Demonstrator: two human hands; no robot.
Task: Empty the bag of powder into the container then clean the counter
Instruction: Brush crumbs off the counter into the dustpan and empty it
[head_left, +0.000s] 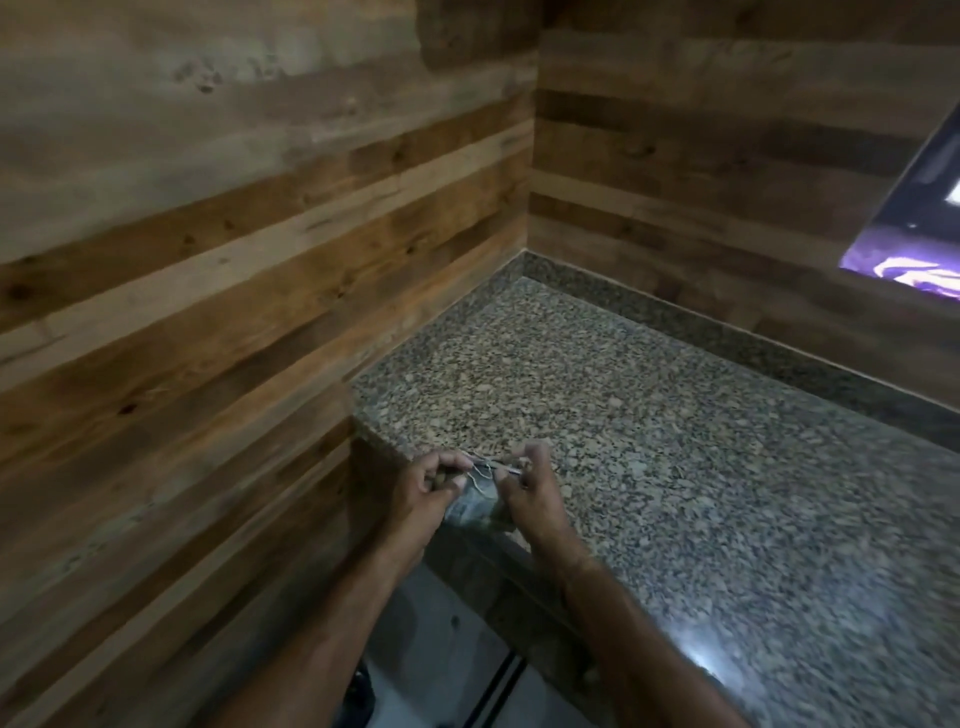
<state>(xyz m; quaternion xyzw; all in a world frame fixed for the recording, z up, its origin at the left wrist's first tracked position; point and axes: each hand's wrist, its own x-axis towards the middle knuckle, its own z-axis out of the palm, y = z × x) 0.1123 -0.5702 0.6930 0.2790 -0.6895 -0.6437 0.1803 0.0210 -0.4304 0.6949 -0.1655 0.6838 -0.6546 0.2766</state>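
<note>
Your left hand (428, 486) and right hand (527, 491) each pinch the top of a small greyish translucent plastic bag (475, 508), held between them at the front left corner of the speckled brown granite counter (649, 441).
</note>
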